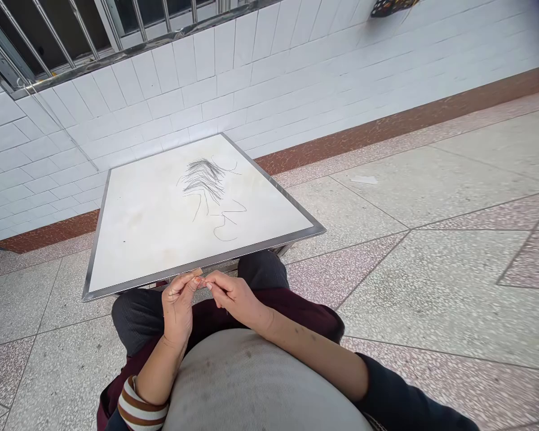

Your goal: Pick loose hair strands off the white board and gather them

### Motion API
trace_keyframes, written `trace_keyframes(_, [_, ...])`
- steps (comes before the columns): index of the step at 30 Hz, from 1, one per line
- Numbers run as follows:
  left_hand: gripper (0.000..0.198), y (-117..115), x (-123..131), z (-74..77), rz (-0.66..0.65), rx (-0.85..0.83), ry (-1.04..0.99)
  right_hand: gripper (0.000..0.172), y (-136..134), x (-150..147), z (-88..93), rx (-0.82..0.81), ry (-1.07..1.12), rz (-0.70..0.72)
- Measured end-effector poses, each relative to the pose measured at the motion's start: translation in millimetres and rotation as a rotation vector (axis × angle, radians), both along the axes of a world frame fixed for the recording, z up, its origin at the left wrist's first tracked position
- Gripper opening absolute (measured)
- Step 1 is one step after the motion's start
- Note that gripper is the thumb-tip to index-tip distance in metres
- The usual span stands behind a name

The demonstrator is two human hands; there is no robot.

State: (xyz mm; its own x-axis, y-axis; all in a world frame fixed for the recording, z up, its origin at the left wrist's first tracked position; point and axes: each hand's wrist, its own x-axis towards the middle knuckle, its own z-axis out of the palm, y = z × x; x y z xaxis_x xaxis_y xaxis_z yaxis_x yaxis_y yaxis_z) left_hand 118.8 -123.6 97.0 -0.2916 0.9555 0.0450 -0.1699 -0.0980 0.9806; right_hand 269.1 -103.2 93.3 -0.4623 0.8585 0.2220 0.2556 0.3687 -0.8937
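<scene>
My left hand [178, 308] and my right hand [234, 294] meet fingertip to fingertip just off the near edge of a white-topped table [139, 239]. Each is closed in a pinch, and whatever lies between the fingers is too small to make out. A tan strip [198, 272] shows at the left fingertips, perhaps wrapped round a finger. Fine dark lines, like thin strands, run across the left palm and wrist. On the tabletop lies a loose bunch of thin black strands [203, 178], with several curled single strands [226, 226] scattered nearer to me.
The metal-edged table stands against a white tiled wall [175, 108] below a barred window [85, 36]. My knees are under its near edge. A dark basket-like object [391, 7] hangs on the wall. A white scrap [363, 179] lies on the speckled floor [444, 287] to the right.
</scene>
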Motion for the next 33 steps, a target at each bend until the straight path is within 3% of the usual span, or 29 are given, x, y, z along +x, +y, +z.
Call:
trace_keyframes(8, [0.016, 1, -13, 7.6, 0.107, 0.010, -0.082, 0.026, 1, 8, -7.0, -0.053, 0.043, 0.062])
trace_keyframes(33, [0.020, 7, -20, 15.4, 0.181, -0.061, -0.132, 0.025, -3, 18, -2.8, 0.145, -0.067, 0.172])
